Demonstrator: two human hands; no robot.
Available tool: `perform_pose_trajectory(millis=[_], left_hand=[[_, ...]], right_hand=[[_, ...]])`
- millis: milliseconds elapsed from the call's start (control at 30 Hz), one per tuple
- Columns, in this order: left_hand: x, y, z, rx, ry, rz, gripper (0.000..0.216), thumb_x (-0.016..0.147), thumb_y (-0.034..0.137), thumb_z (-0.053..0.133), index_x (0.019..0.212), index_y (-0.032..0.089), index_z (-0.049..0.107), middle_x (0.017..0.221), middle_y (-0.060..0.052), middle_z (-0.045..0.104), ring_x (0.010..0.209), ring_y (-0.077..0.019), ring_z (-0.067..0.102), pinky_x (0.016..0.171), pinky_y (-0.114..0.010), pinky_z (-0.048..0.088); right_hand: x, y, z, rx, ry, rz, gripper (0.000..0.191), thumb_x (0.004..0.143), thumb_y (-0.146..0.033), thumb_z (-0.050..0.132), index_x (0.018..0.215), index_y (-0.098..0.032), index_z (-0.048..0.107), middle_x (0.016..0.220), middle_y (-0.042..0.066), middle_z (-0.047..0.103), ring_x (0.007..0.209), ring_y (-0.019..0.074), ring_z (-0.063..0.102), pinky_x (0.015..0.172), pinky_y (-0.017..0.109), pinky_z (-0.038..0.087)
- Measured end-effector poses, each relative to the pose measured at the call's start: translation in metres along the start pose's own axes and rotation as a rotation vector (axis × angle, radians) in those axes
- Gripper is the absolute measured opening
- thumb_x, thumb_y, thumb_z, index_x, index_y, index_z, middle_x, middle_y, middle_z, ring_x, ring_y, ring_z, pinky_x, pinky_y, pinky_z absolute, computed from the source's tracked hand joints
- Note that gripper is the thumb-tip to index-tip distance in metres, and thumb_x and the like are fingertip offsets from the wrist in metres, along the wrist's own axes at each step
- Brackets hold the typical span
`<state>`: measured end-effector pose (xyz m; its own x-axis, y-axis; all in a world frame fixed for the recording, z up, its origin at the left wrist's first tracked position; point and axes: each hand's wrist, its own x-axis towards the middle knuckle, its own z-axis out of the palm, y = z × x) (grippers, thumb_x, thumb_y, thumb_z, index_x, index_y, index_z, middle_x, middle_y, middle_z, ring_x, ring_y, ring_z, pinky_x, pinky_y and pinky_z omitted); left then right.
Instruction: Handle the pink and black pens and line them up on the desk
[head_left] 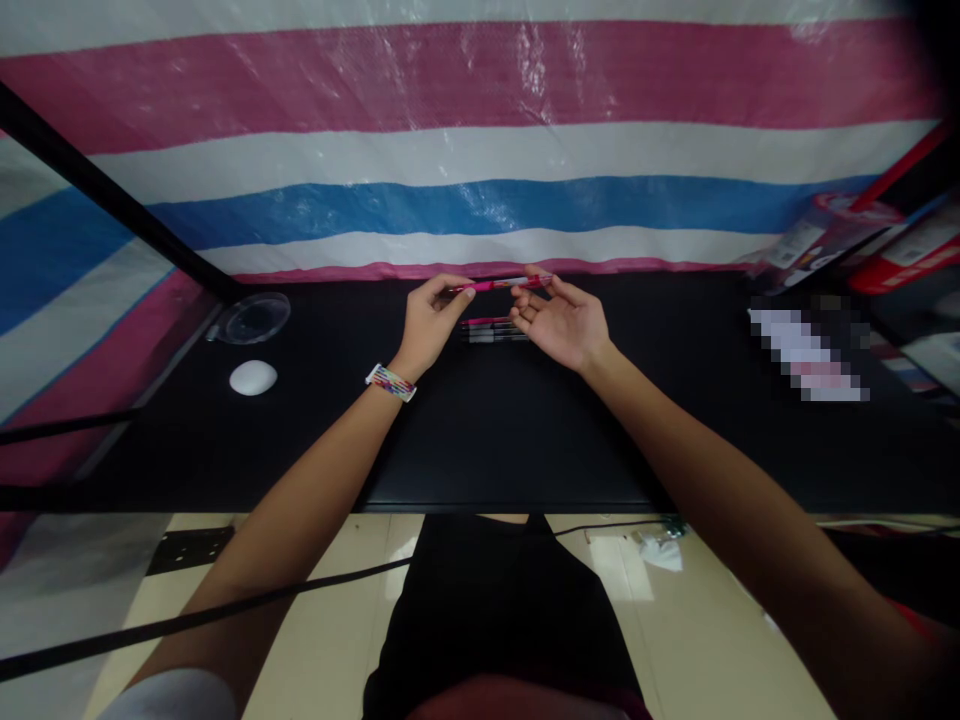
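A pink and clear pen (499, 285) is held level above the far part of the black table (480, 430). My left hand (433, 315), with a colourful woven band on the wrist, pinches the pen's left end between thumb and fingers. At the pen's right end, my right hand (566, 320) is turned palm up, its fingers curled around that end. Just below the held pen, several more pens (491, 330) lie side by side on the table, their right ends partly hidden by my right fingers.
On the left stand a white rounded object (253, 377) and a clear round lid or dish (256, 318). To the right are a clear container with a red rim (814, 240) and a blurred-out packet (810, 358). A striped sheet (480, 155) hangs behind the table.
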<state>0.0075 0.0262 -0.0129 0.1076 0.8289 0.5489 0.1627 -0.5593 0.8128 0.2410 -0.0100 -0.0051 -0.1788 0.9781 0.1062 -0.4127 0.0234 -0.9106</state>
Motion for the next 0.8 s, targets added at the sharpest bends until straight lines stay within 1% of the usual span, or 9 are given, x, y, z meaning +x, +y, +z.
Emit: perform_pose_trajectory(millis=[133,267,400,500,600,667,700,800], left_hand=[[0.000,0.002,-0.001,0.004,-0.008,0.004,0.023,0.098,0.044,0.082,0.103,0.022,0.081,0.100,-0.006,0.083,0.092,-0.0186,0.076,0.091,-0.034,0.061],[0.000,0.002,-0.001,-0.002,-0.015,0.016,0.024,0.098,0.045,0.082,0.102,0.021,0.080,0.100,-0.006,0.082,0.093,-0.0184,0.076,0.091,-0.034,0.060],[0.002,-0.001,-0.002,-0.042,-0.028,0.003,0.024,0.097,0.044,0.083,0.103,0.021,0.079,0.101,-0.006,0.081,0.092,-0.0181,0.075,0.090,-0.033,0.060],[0.002,-0.002,-0.002,-0.055,-0.020,-0.006,0.022,0.097,0.043,0.082,0.104,0.021,0.079,0.100,-0.006,0.081,0.092,-0.0181,0.075,0.092,-0.034,0.061],[0.002,-0.002,-0.003,-0.036,-0.011,-0.002,0.019,0.098,0.040,0.081,0.104,0.022,0.080,0.101,-0.006,0.082,0.093,-0.0183,0.075,0.093,-0.035,0.061],[0.002,-0.002,-0.003,-0.010,-0.003,0.005,0.014,0.098,0.035,0.081,0.104,0.023,0.081,0.102,-0.006,0.083,0.094,-0.0185,0.076,0.093,-0.035,0.062],[0.002,-0.002,-0.003,0.003,0.000,0.010,0.011,0.097,0.032,0.081,0.104,0.023,0.081,0.103,-0.006,0.083,0.095,-0.0187,0.076,0.093,-0.035,0.062],[0.002,-0.003,-0.003,0.034,-0.004,0.003,0.010,0.096,0.026,0.081,0.105,0.023,0.083,0.105,-0.006,0.085,0.096,-0.0197,0.078,0.095,-0.037,0.063]], right_hand=[[-0.002,-0.004,0.001,0.036,-0.027,0.018,0.049,0.096,-0.065,0.058,0.126,-0.030,0.074,0.119,0.010,0.079,0.125,0.0316,0.070,0.111,0.056,0.059],[-0.002,-0.005,0.002,0.075,-0.020,0.028,0.041,0.096,-0.058,0.062,0.123,-0.029,0.075,0.118,0.009,0.080,0.121,0.0297,0.072,0.110,0.054,0.061],[-0.001,-0.005,0.001,0.080,-0.024,0.031,0.037,0.097,-0.052,0.063,0.124,-0.029,0.074,0.116,0.008,0.080,0.117,0.0269,0.073,0.109,0.050,0.062],[-0.001,-0.007,0.001,0.055,-0.032,0.016,0.038,0.096,-0.054,0.065,0.124,-0.030,0.074,0.115,0.007,0.081,0.114,0.0268,0.075,0.106,0.048,0.064],[0.000,-0.007,-0.001,-0.002,-0.028,0.002,0.044,0.097,-0.061,0.064,0.125,-0.029,0.075,0.117,0.008,0.081,0.111,0.0276,0.076,0.102,0.048,0.066],[0.003,-0.005,-0.005,-0.068,0.005,-0.026,0.048,0.096,-0.067,0.063,0.123,-0.029,0.077,0.117,0.009,0.082,0.105,0.0274,0.077,0.098,0.048,0.067],[0.005,-0.003,-0.007,-0.119,0.038,-0.054,0.048,0.095,-0.068,0.066,0.119,-0.029,0.078,0.115,0.009,0.082,0.101,0.0271,0.077,0.096,0.048,0.067],[0.012,0.006,-0.015,-0.330,0.170,-0.192,0.036,0.089,-0.059,0.078,0.106,-0.027,0.080,0.101,0.007,0.082,0.090,0.0260,0.077,0.092,0.048,0.066]])
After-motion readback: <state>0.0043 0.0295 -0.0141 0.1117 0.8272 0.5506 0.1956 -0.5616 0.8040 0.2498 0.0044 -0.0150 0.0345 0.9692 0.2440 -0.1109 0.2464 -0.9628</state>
